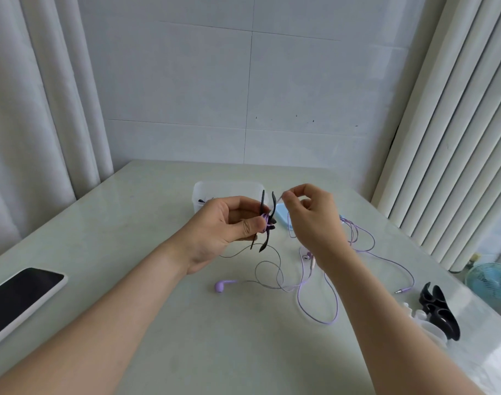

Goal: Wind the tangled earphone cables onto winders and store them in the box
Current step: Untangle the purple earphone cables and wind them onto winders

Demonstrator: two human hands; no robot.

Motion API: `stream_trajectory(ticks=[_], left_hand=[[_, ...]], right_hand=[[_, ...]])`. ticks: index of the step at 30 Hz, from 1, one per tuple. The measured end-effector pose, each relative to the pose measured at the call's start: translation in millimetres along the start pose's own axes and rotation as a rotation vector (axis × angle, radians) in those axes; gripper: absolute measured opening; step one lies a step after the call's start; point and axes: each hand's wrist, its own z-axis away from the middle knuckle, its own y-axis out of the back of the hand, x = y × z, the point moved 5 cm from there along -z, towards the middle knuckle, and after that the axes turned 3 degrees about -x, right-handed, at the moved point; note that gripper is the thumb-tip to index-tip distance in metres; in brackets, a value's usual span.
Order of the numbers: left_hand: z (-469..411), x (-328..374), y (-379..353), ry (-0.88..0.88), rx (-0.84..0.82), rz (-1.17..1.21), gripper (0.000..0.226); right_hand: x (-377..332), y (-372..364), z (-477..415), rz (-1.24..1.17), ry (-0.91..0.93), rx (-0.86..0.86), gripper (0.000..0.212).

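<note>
My left hand [223, 223] grips a black fishbone-shaped winder [268, 220] above the table, with a few turns of purple cable around its middle. My right hand [312, 215] pinches the purple earphone cable [366, 246] between thumb and forefinger just right of the winder's top. The rest of the cable lies in loose loops on the table. One purple earbud [222, 285] lies in front of my hands and the jack plug [400, 291] at the right. A clear plastic box [229, 188] stands behind my hands, with something dark inside.
A phone [18, 297] with a dark screen lies at the left edge. Spare black winders [440, 312] and white winders [423, 320] sit at the right edge. A light blue lid [282, 216] lies behind my right hand. A small blue fan [491, 277] stands beyond the table's right side.
</note>
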Motion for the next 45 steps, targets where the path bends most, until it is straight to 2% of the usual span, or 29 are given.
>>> stream_trajectory(ticks=[3,5,10,12,15,20,22,25,29,33,36,39,42,45], left_hand=[[0,3,4,-0.056,0.084,0.048,0.038],[0,3,9,-0.076,0.137,0.094,0.033],[-2,-1,17,-0.027,0.197,0.065,0.022],[-3,-2,19,-0.001,0.245,0.053,0.021],[-5,-8,21,0.047,0.3,0.199,0.02],[-5,-11,26,0.051,0.379,0.306,0.019],[-2,-11,27,0.04,0.395,0.204,0.016],[-2,-10,28,0.02,0.309,-0.122,0.015],[0,-4,16,0.012,0.138,-0.15,0.022],[2,-2,4,0.016,0.045,-0.348,0.014],[3,-4,-3,0.028,-0.013,-0.272,0.018],[2,3,-3,-0.036,-0.026,-0.129,0.023],[1,8,4,-0.08,0.084,0.067,0.031],[0,8,15,-0.089,0.209,0.141,0.038]], right_hand=[[4,-4,-1,0.284,0.068,-0.008,0.017],[6,-8,0,0.387,0.086,-0.047,0.019],[-2,-25,10,0.482,0.155,-0.329,0.02],[-7,-30,16,0.479,0.194,-0.427,0.017],[-13,-33,23,0.425,0.252,-0.505,0.016],[-27,-30,32,0.194,0.231,-0.592,0.017],[-33,-26,32,0.101,0.215,-0.546,0.02],[-38,-13,25,-0.034,0.198,-0.331,0.025],[-34,-4,17,-0.144,0.133,-0.155,0.027],[-27,-1,13,-0.124,0.106,-0.087,0.027],[-14,3,6,-0.047,0.034,-0.027,0.029],[-1,2,0,0.058,-0.041,-0.023,0.029],[2,-4,2,0.193,-0.035,-0.135,0.029],[-4,-14,10,0.232,-0.007,-0.312,0.029]])
